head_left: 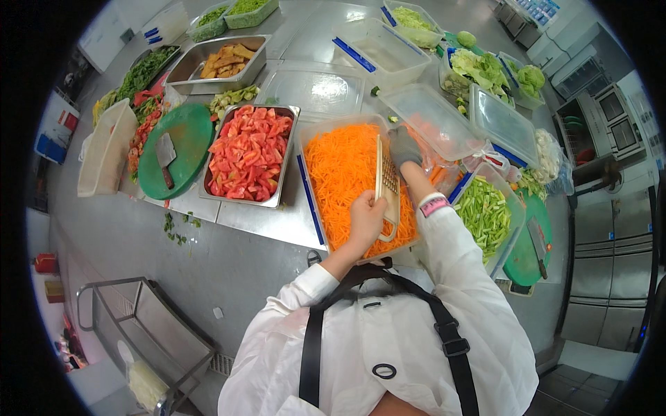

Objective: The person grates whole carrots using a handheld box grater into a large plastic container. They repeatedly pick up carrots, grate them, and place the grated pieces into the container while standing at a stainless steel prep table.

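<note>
My left hand (366, 216) grips the lower part of a cream-framed grater (390, 188), which is tilted over a clear plastic tub (310, 182). Shredded carrot (345, 182) is heaped in this tub. My right hand (404, 147), in a grey glove, is curled beside the upper end of the grater. Whatever the gloved fingers hold is hidden from view.
Left of the tub stand a steel pan (276, 187) of cut tomatoes and a green round board (191, 149) with a cleaver (166, 154). On the right are a tub of chopped green stalks (482, 215), stacked lids (503, 121) and another board (524, 256) with a knife (538, 246).
</note>
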Tool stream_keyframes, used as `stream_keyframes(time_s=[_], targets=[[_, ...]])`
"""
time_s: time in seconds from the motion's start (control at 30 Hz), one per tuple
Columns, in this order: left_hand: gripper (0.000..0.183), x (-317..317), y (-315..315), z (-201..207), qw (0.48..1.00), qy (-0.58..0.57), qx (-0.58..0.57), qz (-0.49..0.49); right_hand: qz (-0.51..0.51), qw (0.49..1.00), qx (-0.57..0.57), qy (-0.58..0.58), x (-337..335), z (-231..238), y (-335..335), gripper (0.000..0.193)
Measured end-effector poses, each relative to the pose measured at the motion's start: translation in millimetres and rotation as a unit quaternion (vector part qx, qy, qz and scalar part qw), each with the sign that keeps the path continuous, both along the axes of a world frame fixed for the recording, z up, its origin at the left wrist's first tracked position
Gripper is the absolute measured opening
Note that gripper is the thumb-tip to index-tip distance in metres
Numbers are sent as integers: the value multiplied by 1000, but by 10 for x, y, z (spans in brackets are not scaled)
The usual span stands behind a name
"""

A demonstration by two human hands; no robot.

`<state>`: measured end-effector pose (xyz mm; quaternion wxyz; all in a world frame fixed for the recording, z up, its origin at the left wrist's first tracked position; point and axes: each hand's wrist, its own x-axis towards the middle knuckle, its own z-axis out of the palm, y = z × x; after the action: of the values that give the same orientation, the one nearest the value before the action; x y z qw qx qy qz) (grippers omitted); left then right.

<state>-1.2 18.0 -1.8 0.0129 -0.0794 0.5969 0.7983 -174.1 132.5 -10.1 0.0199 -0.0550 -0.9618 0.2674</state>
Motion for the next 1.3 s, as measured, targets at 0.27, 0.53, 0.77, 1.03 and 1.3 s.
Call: stream_keyframes(time_s=[0.27,0.53,0.77,1.03,1.3], targets=[[9,-102,-131,13,999,-23,-3,33,49,999,20,0,442,142,-202,29],[11,-11,-106,37,999,-16,19,25,-39,998,-51,5,83,29,48,30],[9,-121,-31,43,999,-29,28,33,116,985,-58,112,435,136,278,36],[10,-168,33,-39,1000,-10,1,24,73,992,-84,-57,800,225,96,46],[10,-165,280,64,999,1,-44,-10,-12,978,-204,-46,1230,298,289,51]])
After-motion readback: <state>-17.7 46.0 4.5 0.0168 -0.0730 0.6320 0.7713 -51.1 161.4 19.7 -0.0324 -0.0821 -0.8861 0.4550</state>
